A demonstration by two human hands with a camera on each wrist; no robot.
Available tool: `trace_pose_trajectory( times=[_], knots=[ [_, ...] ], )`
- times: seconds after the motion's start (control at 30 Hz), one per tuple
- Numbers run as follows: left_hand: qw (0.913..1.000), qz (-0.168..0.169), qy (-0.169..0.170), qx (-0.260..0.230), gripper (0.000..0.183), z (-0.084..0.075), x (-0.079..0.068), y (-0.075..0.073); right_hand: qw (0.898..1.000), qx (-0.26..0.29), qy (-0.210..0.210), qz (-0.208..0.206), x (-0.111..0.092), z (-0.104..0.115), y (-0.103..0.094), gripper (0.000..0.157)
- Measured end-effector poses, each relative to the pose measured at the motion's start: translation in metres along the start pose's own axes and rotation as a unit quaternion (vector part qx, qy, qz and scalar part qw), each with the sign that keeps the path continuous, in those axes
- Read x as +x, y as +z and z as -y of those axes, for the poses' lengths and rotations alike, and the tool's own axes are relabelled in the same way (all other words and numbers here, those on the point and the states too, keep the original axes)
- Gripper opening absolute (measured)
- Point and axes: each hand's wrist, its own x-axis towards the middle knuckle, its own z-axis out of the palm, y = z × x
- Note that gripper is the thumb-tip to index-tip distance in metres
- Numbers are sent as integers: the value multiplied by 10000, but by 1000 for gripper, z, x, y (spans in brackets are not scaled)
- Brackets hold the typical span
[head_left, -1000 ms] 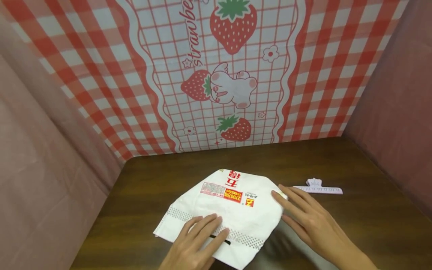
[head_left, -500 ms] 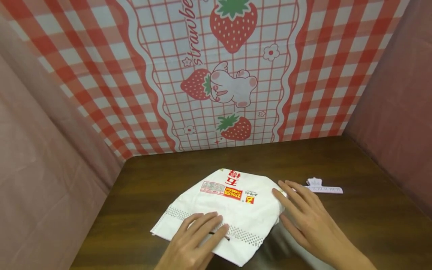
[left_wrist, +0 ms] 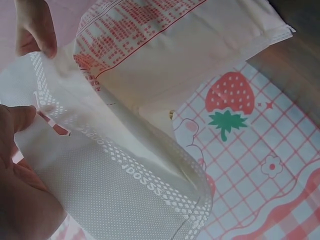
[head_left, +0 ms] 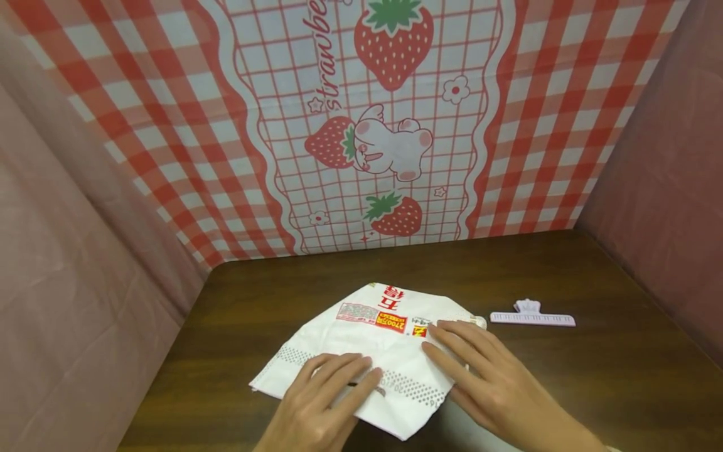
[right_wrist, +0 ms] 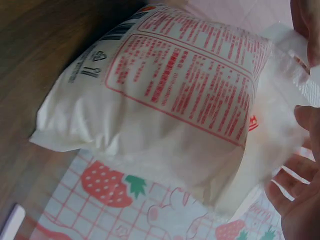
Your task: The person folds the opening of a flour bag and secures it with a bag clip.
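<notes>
A plump white flour bag (head_left: 361, 351) with red and yellow print is tilted up above the dark table; its dotted top band and handle slot face me. My left hand (head_left: 322, 402) grips the top edge at the slot, fingers over the near face. In the left wrist view, the thumb of my left hand (left_wrist: 20, 175) lies at the slot. My right hand (head_left: 497, 383) holds the bag's right edge, its fingers on the printed face and the thumb beneath. The right wrist view shows the bag's bulging underside (right_wrist: 175, 95) with a barcode and red text.
A lilac bag clip (head_left: 532, 314) lies on the wooden table (head_left: 610, 282), right of the bag. Behind stands a strawberry-patterned red checked cloth (head_left: 390, 144). Pink curtains hang at the left (head_left: 79, 270) and right (head_left: 661, 169).
My right hand has slid left and toward me along the bag's right edge, uncovering its far right corner and the whole clip. My left hand has kept its hold with little movement.
</notes>
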Motion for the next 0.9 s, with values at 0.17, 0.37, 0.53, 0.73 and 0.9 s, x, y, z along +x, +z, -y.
trace_pose_trajectory(
  times=[0.17, 0.37, 0.53, 0.73, 0.9],
  knots=[
    [10000, -28, -86, -28, 29, 2, -6, 0, 9991, -45, -346, -261, 10, 0, 2, 35],
    [9991, -400, -108, -13, 28, 9, -14, -1, 9974, -134, -494, -507, 17, -3, 3, 33],
    [9981, -602, -120, -47, 25, 20, -17, -4, 9968, -3, -488, -631, 23, -7, 2, 32],
    [9961, -862, -197, -64, 22, 30, -21, -10, 9965, -19, -528, -640, 31, -13, 0, 30],
    [9964, -724, -430, -121, 23, 35, -29, -11, 9962, 57, -520, -697, 38, -17, -2, 29]
  ],
)
